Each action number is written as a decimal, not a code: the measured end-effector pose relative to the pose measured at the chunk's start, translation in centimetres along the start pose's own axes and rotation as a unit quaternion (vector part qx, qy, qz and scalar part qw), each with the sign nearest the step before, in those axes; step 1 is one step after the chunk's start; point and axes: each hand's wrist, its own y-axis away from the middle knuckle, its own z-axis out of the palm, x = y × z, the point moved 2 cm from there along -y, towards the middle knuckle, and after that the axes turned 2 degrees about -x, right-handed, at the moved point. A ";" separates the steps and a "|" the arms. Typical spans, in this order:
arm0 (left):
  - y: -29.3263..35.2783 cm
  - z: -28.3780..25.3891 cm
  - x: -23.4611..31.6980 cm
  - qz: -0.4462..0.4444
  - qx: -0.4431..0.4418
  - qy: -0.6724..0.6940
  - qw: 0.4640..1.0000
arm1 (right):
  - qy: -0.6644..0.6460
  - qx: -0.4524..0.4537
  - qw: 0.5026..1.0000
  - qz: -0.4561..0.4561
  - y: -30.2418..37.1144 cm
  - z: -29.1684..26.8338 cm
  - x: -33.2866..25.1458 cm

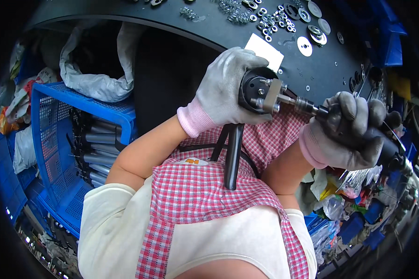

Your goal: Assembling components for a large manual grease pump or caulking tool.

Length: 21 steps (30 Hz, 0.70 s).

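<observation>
My left hand (221, 83), in a grey-coated glove with a pink cuff, is closed around a round black housing (247, 88). A tan metal block (273, 93) with several silver bolts sits in the housing's open face. Below the hand hangs a black tube (233, 158), which seems joined to the housing. My right hand (351, 130), gloved alike, grips a black power screwdriver (333, 120). The tool points left, and its bit (287, 99) reaches the bolts by the block; the exact contact is too small to make out.
On the dark table (209, 32) lie springs (237, 14), nuts (270, 21), washers and discs (305, 46), plus a white card (264, 51). A blue crate (46, 139) at left holds dark tubes (102, 146). Plastic bags (333, 207) lie lower right; a blue bin (391, 46) stands far right.
</observation>
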 end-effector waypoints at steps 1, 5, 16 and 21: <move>0.0 0.0 0.0 -0.006 -0.003 -0.003 1.000 | 0.002 0.001 1.000 0.001 0.4 -0.2 0.1; 0.1 0.0 0.0 -0.006 -0.023 -0.011 1.000 | 0.066 -0.027 0.997 -0.039 1.3 0.8 0.4; 0.4 -0.3 0.2 -0.008 -0.011 -0.014 1.000 | 0.293 0.023 0.955 -0.035 0.5 3.4 2.3; 0.2 0.0 0.2 -0.022 -0.007 0.002 1.000 | 0.236 -0.130 0.960 0.072 -2.0 3.7 4.0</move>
